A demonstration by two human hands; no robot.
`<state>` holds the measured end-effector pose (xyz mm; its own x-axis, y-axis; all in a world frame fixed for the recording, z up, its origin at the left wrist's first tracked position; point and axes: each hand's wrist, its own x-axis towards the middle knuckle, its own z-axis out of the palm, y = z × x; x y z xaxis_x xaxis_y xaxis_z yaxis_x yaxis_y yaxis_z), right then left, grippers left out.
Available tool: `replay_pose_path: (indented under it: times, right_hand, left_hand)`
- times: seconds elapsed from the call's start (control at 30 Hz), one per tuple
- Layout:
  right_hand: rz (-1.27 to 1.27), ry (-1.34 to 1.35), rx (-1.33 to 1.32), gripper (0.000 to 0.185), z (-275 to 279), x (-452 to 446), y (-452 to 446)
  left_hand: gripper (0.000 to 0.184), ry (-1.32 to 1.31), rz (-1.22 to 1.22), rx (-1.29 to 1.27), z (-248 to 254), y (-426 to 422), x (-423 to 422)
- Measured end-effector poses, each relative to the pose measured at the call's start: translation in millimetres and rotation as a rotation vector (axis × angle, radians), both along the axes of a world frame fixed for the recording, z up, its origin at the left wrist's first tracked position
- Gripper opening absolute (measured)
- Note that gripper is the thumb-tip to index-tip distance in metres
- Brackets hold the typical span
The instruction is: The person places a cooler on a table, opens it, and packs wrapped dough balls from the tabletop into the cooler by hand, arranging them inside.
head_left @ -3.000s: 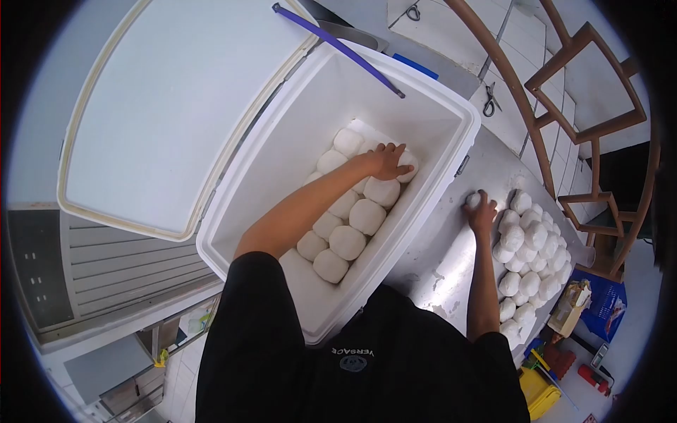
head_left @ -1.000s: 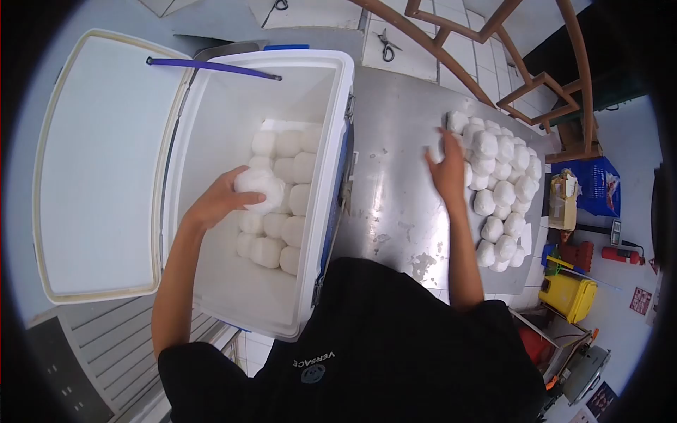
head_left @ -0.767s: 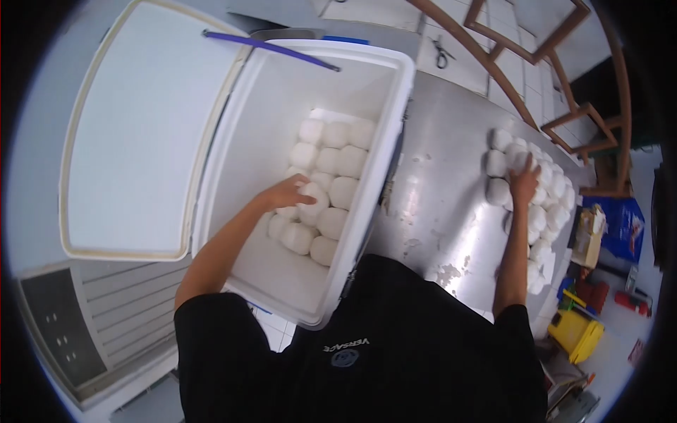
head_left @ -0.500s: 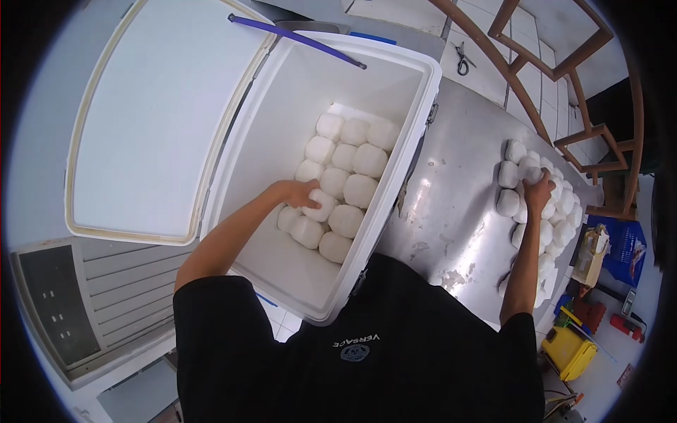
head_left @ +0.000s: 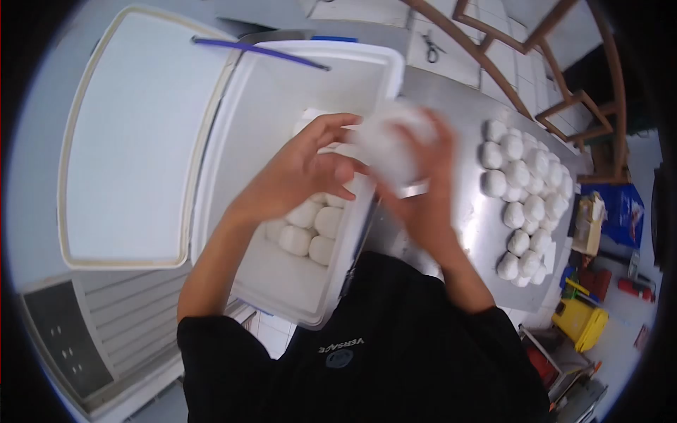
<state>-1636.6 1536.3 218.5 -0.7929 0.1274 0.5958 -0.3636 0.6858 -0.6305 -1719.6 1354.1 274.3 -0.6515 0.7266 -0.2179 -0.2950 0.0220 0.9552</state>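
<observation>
My right hand (head_left: 430, 190) grips a white, rounded ball (head_left: 391, 141), held up over the cooler's right rim and smeared by motion. Facing it, my left hand (head_left: 303, 169) hovers above the cooler with its fingers curved and apart, holding nothing. Its fingertips come close to the ball; contact cannot be made out. Below, the white cooler box (head_left: 264, 134) contains more white balls (head_left: 296, 240), partly covered by my left hand and forearm. On the steel table (head_left: 458, 113) to the right lies a heap of similar balls (head_left: 534, 169), stacked in places.
The cooler's lid (head_left: 141, 141) stands open at the left, with a purple strap (head_left: 261, 51) running across to the box. Black scissors (head_left: 431, 49) lie on the tiles at the back. A brown frame (head_left: 486, 46) borders the table's far side. A yellow bin (head_left: 582, 324) stands at lower right.
My right hand has moved left from the heap with a ball in it. My left hand has let go of a ball in the cooler and risen. The view has shifted.
</observation>
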Motion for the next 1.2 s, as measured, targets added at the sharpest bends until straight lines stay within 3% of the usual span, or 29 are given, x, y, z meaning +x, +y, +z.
replay_pose_path:
  times: [0.07, 0.1, 0.17, 0.2, 0.27, 0.33, 0.37, 0.4, 0.43, 0.5, 0.53, 0.7, 0.8, 0.9, 0.93, 1.0, 1.03, 1.07, 1.13, 1.17, 1.2]
  right_hand:
    - [0.189, -0.052, -0.095, 0.067, 8, -1, -22]
    - [0.287, -0.089, -0.214, 0.065, 9, 1, -18]
    - [0.189, -0.178, -0.319, 0.059, -16, 3, 14]
    - [0.159, -0.22, -0.385, 0.056, -36, 2, 29]
    - [-0.248, -0.231, -0.345, 0.045, -106, -3, 90]
    - [-0.616, -0.291, 0.226, 0.054, -219, 13, 176]
    - [-0.697, -0.522, 0.328, 0.064, -252, 25, 208]
    - [-0.84, -0.856, 0.414, 0.071, -274, 34, 223]
    - [-0.808, -1.002, 0.413, 0.075, -285, 46, 233]
    - [-0.82, -0.989, 0.6, 0.076, -295, 67, 222]
    - [-0.874, -0.91, 0.606, 0.075, -298, 71, 209]
    - [-0.764, -0.931, 0.174, 0.068, -292, 99, 175]
    - [-0.683, -0.842, 0.154, 0.06, -296, 111, 159]
    - [-0.506, -0.781, -0.483, 0.053, -280, 106, 160]
    - [-0.443, -0.747, -0.844, 0.047, -223, 93, 137]
    - [-0.372, -0.47, -0.615, 0.044, -212, 84, 130]
    - [-0.443, -0.506, -0.396, 0.046, -172, 68, 100]
    - [-0.345, -0.399, -0.071, 0.057, -186, 51, 92]
    - [-0.193, -0.626, 0.093, 0.074, -208, 8, 59]
    - [-0.118, -0.523, -0.066, 0.084, -255, -7, 52]
    - [-0.072, -0.743, -0.252, 0.092, -295, -24, 54]
  left_hand:
    - [0.045, 0.369, 0.119, -0.204, 1, 5, 9]
    - [0.046, 0.257, 0.164, -0.205, -9, -1, 4]
    - [0.05, -0.005, 0.222, -0.218, -32, -26, -13]
    - [0.055, -0.014, 0.266, -0.316, -36, -32, -18]
    - [0.06, -0.006, 0.286, -0.431, -69, -54, -38]
    - [0.066, 0.033, 0.303, -0.586, -104, -68, -51]
    - [0.07, 0.055, 0.293, -0.689, -121, -74, -54]
    - [0.071, 0.089, 0.244, -0.775, -151, -84, -59]
    - [0.072, 0.118, 0.193, -0.86, -182, -96, -62]
    - [0.076, 0.07, -0.034, -0.862, -226, -104, -62]
    - [0.077, 0.041, -0.059, -0.845, -222, -103, -57]
    - [0.079, 0.09, -0.383, -0.905, -230, -113, -59]
    - [0.077, 0.385, -0.488, -1.198, -250, -113, -56]
    - [0.065, 0.943, -0.317, -1.283, -261, -117, -47]
    - [0.057, 0.803, -0.154, -1.073, -242, -107, -50]
    - [0.044, 0.494, 0.136, -0.643, -165, -70, -55]
    - [0.04, 0.481, 0.178, -0.584, -139, -52, -51]
    - [0.035, 0.472, 0.216, -0.515, -116, -30, -47]
    - [0.033, 0.502, 0.224, -0.44, -105, -6, -46]
    - [0.032, 0.48, 0.231, -0.422, -105, -2, -45]
    - [0.032, 0.459, 0.241, -0.408, -104, -2, -41]
